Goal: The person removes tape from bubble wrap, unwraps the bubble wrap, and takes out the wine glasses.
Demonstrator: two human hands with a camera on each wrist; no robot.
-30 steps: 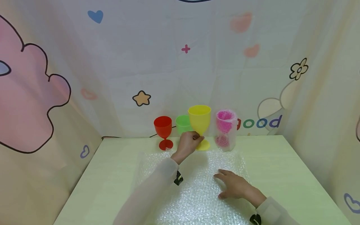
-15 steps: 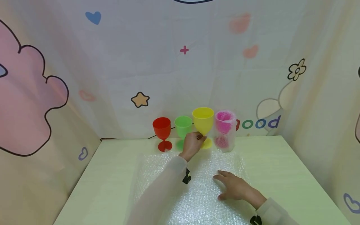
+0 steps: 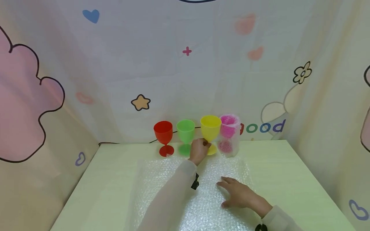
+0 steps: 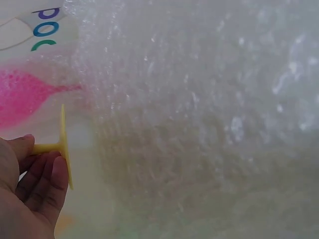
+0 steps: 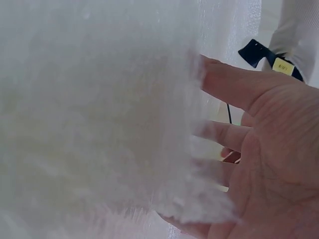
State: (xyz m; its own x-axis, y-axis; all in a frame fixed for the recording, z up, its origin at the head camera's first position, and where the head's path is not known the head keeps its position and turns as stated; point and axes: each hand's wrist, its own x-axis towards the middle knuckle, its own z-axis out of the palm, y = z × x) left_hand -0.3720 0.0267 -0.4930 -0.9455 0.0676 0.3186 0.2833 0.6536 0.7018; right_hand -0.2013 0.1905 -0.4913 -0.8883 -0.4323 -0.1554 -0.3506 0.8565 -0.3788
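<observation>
My left hand (image 3: 199, 151) pinches the stem of a yellow plastic goblet (image 3: 210, 129) near the back of the table. In the left wrist view, thumb and fingers grip the yellow stem (image 4: 46, 148) just above its flat round foot (image 4: 64, 134). The goblet is upright and overlaps a pink goblet (image 3: 227, 131) wrapped in bubble wrap. Nearer the front, my right hand (image 3: 239, 194) lies with spread fingers at a large sheet of bubble wrap (image 3: 162, 175). In the right wrist view, the sheet (image 5: 99, 114) partly covers its fingertips.
A red goblet (image 3: 163, 131) and a green goblet (image 3: 186, 130) stand upright to the left of the yellow one, along the back edge. Behind them hangs a printed curtain (image 3: 162, 64). Pale table surface (image 3: 101, 179) shows on both sides of the sheet.
My left hand has brought the yellow goblet rightward and lower, closer to the wrapped pink goblet. More of the green goblet shows now. The right hand has barely moved.
</observation>
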